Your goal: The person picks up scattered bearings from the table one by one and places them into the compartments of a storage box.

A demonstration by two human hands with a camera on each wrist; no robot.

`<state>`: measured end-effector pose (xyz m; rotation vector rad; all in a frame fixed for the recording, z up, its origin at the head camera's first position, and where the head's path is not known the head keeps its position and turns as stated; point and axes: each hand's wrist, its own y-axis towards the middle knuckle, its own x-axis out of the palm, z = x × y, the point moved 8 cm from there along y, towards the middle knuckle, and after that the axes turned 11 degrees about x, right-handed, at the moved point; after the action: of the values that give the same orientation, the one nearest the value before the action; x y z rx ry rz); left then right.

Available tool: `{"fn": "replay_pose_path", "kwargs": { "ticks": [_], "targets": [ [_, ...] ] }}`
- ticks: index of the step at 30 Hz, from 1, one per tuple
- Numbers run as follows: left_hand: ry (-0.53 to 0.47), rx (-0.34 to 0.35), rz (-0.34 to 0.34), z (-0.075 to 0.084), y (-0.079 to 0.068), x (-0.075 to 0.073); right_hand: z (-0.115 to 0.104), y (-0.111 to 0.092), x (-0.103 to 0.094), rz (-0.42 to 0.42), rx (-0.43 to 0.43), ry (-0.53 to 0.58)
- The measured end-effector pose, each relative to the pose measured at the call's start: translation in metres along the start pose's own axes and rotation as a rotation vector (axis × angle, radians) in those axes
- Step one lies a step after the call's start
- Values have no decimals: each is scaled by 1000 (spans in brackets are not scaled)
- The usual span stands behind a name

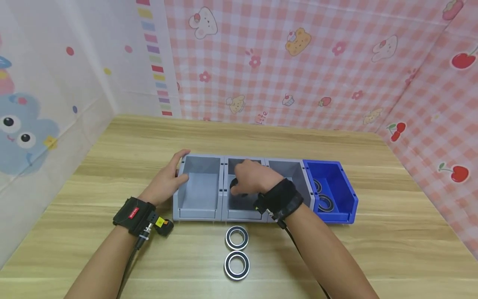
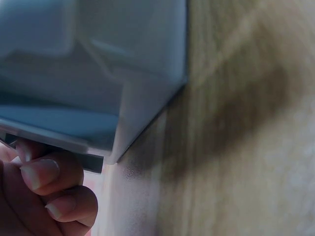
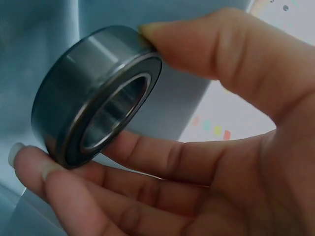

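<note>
My right hand (image 1: 255, 177) reaches into the second grey bin (image 1: 242, 215) from the left and holds a ball bearing (image 3: 98, 73). In the right wrist view, thumb and fingers pinch the bearing by its outer rim, tilted inside the bin. From the head it is mostly hidden by the hand. My left hand (image 1: 164, 182) grips the side wall of the leftmost grey bin (image 1: 199, 214); its curled fingers (image 2: 64, 169) show at the bin's edge in the left wrist view. Two bearings, a farther one (image 1: 237, 238) and a nearer one (image 1: 237, 265), lie flat before the bins.
A third grey bin (image 1: 285, 166) and a blue bin (image 1: 345, 195) continue the joined row to the right. Inside the blue bin lie bearings (image 1: 326, 203). The row stands on a wooden table (image 1: 112, 166), with patterned cloth (image 1: 261, 83) behind it. Cables trail from both wrist cameras.
</note>
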<state>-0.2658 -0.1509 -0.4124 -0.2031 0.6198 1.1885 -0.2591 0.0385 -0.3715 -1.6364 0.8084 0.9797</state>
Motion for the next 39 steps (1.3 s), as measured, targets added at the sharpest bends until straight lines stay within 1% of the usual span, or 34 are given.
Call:
{"fn": "replay_pose_path", "kwargs": {
  "ticks": [9,18,27,32,39],
  "targets": [
    [-3,2,2,-1,0,1,-1,8,2,13,3,-36],
    [-12,6,3,-2,-2,1,-3,16,6,18,40,-52],
    [-2,-2,1,-4,-2,1,-7,25,6,47,19,-38],
    [-3,1,1,-4,-1,1,-8,27,7,45,24,-48],
    [3,4,3,-3,1,0,-8,27,6,67,38,-68]
  ]
}}
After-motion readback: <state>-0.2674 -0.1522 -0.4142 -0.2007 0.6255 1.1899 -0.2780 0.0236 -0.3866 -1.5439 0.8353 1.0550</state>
